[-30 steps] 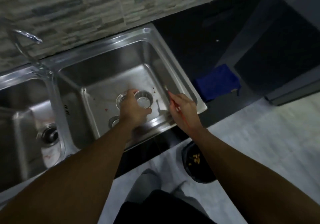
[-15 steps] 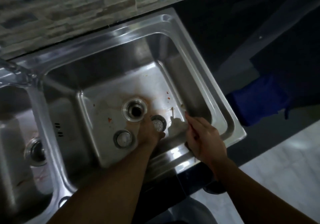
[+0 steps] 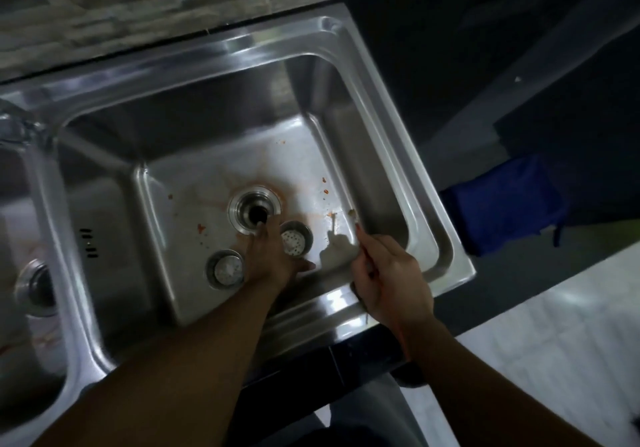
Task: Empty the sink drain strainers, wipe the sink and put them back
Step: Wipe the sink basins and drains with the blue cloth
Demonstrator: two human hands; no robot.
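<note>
- A dim kitchen: a black countertop (image 3: 433,76) under a grey stone-pattern backsplash (image 3: 138,6) carries a double-basin stainless steel sink (image 3: 408,155), with pale floor tiles (image 3: 554,360) below.
- Two round perforated metal drain strainers lie loose on the right basin's floor, the near-left strainer (image 3: 225,268) and the right strainer (image 3: 296,238), both beside the open right drain hole (image 3: 255,211).
- The left basin's drain (image 3: 36,285) is also visible; whether it holds anything cannot be told.
- The left hand (image 3: 268,256) rests flat between the strainers, fingers together and pointing at the drain, gripping nothing.
- The right hand (image 3: 388,273) is curled around a thin stick-like tool (image 3: 358,228), over the basin's near-right corner.
- Judged progress: the strainers look emptied; orange stains and crumbs remain, so wiping and refitting are still ahead.
- One folded blue cloth (image 3: 502,204) waits on the counter, well apart.
</note>
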